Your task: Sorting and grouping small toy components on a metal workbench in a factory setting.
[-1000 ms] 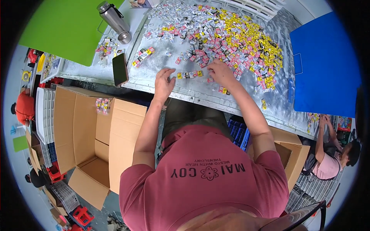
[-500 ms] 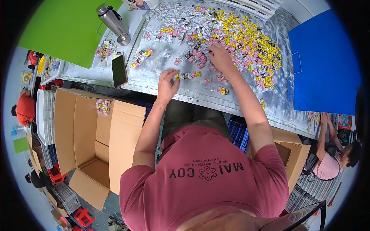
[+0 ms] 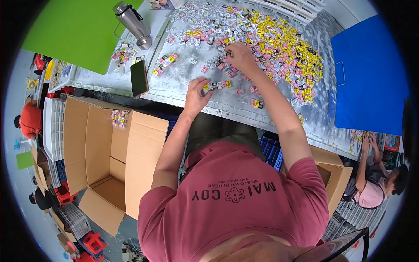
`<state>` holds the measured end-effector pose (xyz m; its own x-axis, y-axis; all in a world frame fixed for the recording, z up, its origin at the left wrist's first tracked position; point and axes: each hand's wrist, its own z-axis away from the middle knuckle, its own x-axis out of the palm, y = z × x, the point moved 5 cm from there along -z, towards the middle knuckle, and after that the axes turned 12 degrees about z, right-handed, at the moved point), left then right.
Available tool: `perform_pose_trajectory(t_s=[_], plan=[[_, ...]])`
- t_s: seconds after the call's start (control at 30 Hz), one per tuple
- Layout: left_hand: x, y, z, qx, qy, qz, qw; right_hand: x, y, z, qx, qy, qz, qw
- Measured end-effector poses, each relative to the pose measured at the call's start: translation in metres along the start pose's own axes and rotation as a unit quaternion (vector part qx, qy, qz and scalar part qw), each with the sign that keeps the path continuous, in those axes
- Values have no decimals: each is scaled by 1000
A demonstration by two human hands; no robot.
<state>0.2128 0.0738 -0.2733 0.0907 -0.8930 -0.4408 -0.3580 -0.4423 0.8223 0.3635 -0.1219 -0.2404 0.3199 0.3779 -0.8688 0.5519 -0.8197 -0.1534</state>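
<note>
We look down over a person in a red shirt, working at a grey tabletop strewn with small wrapped packets.

Our left hand rests near the tabletop's near edge, palm down, fingers loosely spread and apart, closed on nothing. Its fingertips touch the left end of a short row of packets. This row runs left to right, roughly parallel with the near edge, and extends from our left hand toward the right.

Our right hand reaches further in, toward the middle of the tabletop, at the near fringe of the large heap of packets. Its fingertips are pinched together on a small dark packet; how firmly it is held we cannot tell.

The key relation: the short row lies between our two hands, just beside the left one and nearer the edge than the right one. The left hand is the closer to it. The heap spreads beyond the right hand, toward the far edge and far right corner, in yellow, pink and white.

Toward the left edge lie a dark phone near the near edge, and a steel bottle on its side toward the far left corner. An open cardboard box stands below the near edge, to our left. A green board and a blue board flank the tabletop.
</note>
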Motion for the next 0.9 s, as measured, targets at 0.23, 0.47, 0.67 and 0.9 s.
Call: perform_pose_trajectory(t_s=[0.23, 0.47, 0.67, 0.9], plan=[[1, -5, -2, -7, -18, -12, 1000, -36, -30, 66, -12, -226, -131, 965], [4, -6, -7, 7, -33, -29, 999, -24, -38, 84, -43, -193, -122, 973], [5, -15, -10, -3, -57, -23, 998, -14, -43, 83, -63, -209, -114, 969], [4, -8, -11, 34, -26, -31, 999, -14, -48, 84, -59, -158, -110, 979]])
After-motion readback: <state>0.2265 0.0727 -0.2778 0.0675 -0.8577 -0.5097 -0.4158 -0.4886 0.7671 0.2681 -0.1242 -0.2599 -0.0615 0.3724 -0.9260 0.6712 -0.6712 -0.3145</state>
